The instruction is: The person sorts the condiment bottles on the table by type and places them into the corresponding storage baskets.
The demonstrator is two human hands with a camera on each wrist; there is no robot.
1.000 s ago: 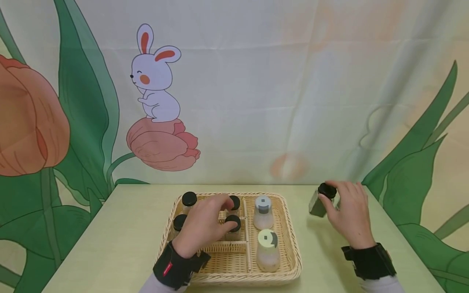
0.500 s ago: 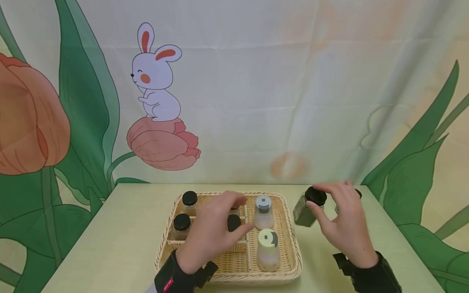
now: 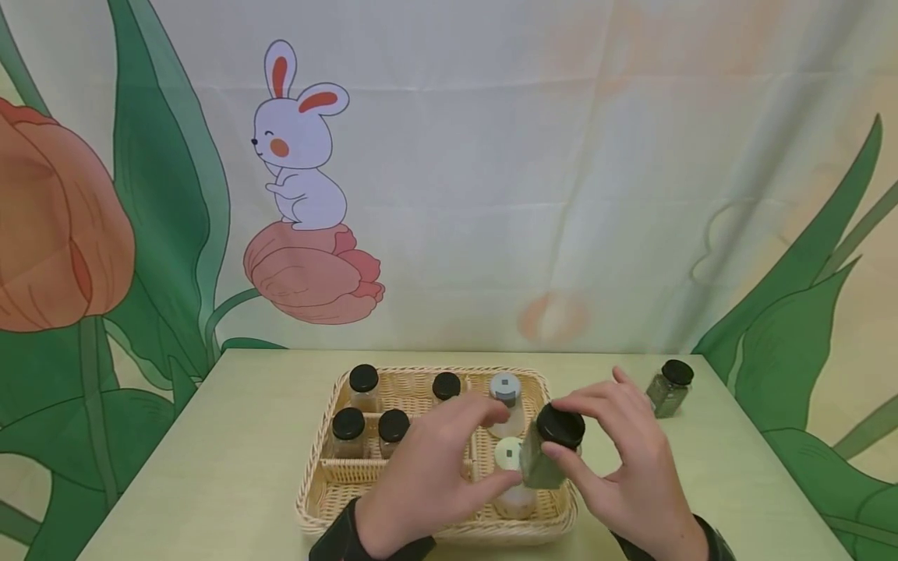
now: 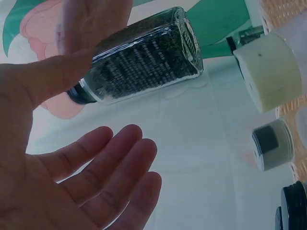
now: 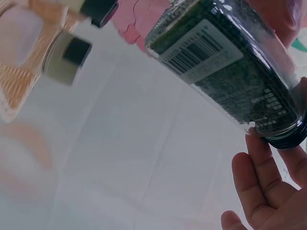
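My right hand [image 3: 631, 460] grips a square glass spice jar [image 3: 539, 466] by its black lid, thumb on one side and fingers on the other. Dark green dried herbs fill the jar, and a barcode label shows in the right wrist view. It is held tilted, in the air over the right side of a wicker basket [image 3: 302, 506]. Beside it my left hand [image 3: 438, 471] is held over the basket, thumb and fingers spread apart. In the left wrist view its thumb overlaps the jar [image 4: 148, 57]; whether they touch I cannot tell.
Several black-lidded jars [image 3: 348, 433] stand in the basket's left compartments. On the right are a grey-topped shaker [image 3: 507, 389] and a yellow-topped shaker [image 3: 515, 502], partly hidden. Another herb jar [image 3: 669, 387] stands on the table [image 3: 203, 467] at the back right.
My right hand has carried the herb jar leftward and nearer, from the table to over the basket. My left hand has moved right, away from the black-lidded jars, toward it.
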